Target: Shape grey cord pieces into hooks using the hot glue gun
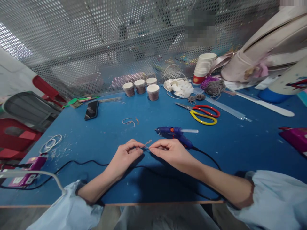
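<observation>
Both hands meet low over the blue table, fingertips nearly touching. A thin, pale twisted strand (148, 142), like wire or yarn, runs between them, its short end sticking up. My left hand (126, 154) pinches one part of it between thumb and fingers. Close by, my right hand (169, 152) pinches the strand with thumb and forefinger. Just behind the right hand lies a blue glue gun (169, 130) with a clear glue stick in its back. Beyond the hands rest a small curl of cord (128, 120) and some orange scraps.
Scissors (202, 113) with red and yellow handles lie at the right. Small wrapped paper cups (153, 92), a cup stack (203, 68) and grey yarn (214, 88) stand along the back. A phone (91, 110) lies at left. A black cable (83, 162) crosses the front.
</observation>
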Motion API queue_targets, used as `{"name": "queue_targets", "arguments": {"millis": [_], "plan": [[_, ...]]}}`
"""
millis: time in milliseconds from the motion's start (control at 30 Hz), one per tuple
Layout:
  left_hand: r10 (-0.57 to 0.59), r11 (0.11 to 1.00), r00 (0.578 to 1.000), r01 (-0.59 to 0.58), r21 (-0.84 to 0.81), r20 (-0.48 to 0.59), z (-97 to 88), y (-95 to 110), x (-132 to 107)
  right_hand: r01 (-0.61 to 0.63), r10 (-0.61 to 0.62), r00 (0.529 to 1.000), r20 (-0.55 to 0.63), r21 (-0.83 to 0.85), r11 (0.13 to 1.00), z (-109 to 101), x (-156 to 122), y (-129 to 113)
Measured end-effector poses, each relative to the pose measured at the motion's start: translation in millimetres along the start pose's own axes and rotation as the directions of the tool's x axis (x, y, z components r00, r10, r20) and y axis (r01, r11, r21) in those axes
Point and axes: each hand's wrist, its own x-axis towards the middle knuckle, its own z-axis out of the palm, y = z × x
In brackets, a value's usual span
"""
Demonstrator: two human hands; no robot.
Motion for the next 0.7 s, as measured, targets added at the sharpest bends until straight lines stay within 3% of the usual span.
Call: {"name": "queue_targets", "arguments": {"millis": [133,333,567,700], "plan": [[0.037,0.999,0.999,-0.037,-0.014,0.027,1.3,1.6,0.4,-0.008,0.008,1.0,-0.001,0.007,1.0,0.6,0.1,-0.5],[0.004,0.997,1.0,-0.003,-0.081,0.009,5.0,3.2,-1.6,-0.023,0.023,1.0,0.0,0.019,1.0,1.8,0.1,0.2],[0.043,0.999,0.998,-0.043,0.0,-0.053,1.9,1.7,-1.3,-0.02,0.021,1.0,-0.009,0.007,1.0,0.9,0.2,0.3],[-0.016,1.0,0.998,0.017,0.02,-0.052,-1.2,1.3,0.6,-0.013,0.013,0.999,-0.03,-0.012,1.0,0.7,0.6,0.8]]}}
